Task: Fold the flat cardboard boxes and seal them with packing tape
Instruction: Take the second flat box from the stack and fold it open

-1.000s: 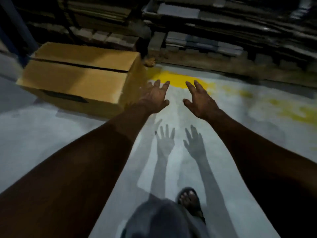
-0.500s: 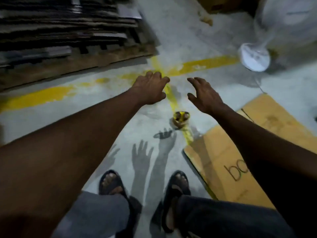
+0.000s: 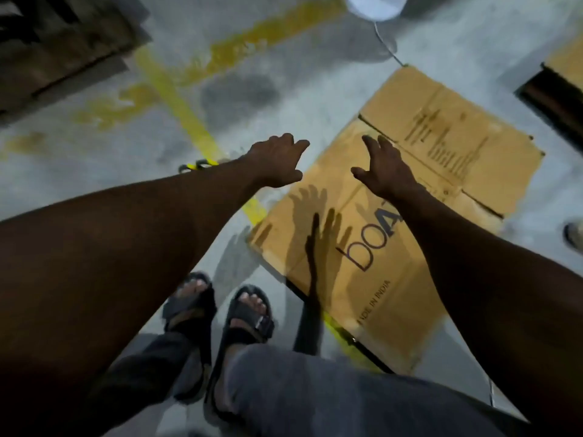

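A flat brown cardboard box (image 3: 419,171) with dark printed lettering lies on the grey floor at the centre right. My left hand (image 3: 277,162) hovers above its left edge, fingers loosely extended, holding nothing. Above the middle of the box my right hand (image 3: 385,171) is stretched out with spread fingers, also holding nothing. Both hands cast shadows on the cardboard. A yellow and black tape roll (image 3: 197,165) peeks out on the floor just behind my left forearm, mostly hidden.
Yellow painted lines (image 3: 189,121) cross the concrete floor. A white round fan base (image 3: 375,6) with a cord stands at the top. Dark wooden pallets (image 3: 56,48) fill the top left. Another cardboard piece (image 3: 568,64) lies at the right edge. My sandalled feet (image 3: 217,313) are below.
The view has swung right from the assembled box, past the pallets and the tape roll, to the flat box. Both empty hands now reach out over the flat cardboard.
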### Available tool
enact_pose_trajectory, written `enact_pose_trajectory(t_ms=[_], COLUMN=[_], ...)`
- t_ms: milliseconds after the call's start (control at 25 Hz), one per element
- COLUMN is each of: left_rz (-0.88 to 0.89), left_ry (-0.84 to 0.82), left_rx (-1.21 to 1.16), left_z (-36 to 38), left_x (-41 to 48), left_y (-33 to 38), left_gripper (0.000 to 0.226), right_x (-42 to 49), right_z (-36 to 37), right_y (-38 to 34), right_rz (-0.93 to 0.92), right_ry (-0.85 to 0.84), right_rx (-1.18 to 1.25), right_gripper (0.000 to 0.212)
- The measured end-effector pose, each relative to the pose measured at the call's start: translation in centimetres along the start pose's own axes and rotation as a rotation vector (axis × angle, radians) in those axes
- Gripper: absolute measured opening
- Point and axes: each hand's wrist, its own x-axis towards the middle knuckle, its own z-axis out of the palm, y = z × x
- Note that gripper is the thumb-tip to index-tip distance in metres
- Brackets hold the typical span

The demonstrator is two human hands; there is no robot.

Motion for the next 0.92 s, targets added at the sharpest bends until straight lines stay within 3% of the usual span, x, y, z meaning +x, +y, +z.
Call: enact_pose_trajectory(t_ms=[200, 360, 560, 680, 920], left_rz=[-0.17, -0.401, -0.551, -0.495, -0.146], left_ry=[-0.123, -0.295, -0.232, -0.157, 0.032], left_rx=[-0.18, -0.321, -0.33, -0.372, -0.55], left_z=[9.9, 16.4, 18.2, 17.1, 14.1], left_x=[7.1, 9.2, 9.8, 9.9, 6.7], left_y=[0.8, -0.3, -0.2, -0.5, 1.7], left_gripper=[0.072, 0.067, 0.067, 0.071, 0.046], right_x=[1.8, 0.6, 0.1, 0.5, 1.4], right_z=[8.0, 15.3, 17.8, 17.7, 13.3], right_y=[5.4, 6.4, 6.3, 5.7, 4.3], right_rz=[0.149, 0.099, 0.121, 0.167, 0.138], right_ry=[-0.057, -0.213, -0.213, -0.221, -0.084], right_rx=[0.02, -0.071, -0.171, -0.135, 0.009], right_gripper=[0.084, 0.096, 0.095, 0.095, 0.092])
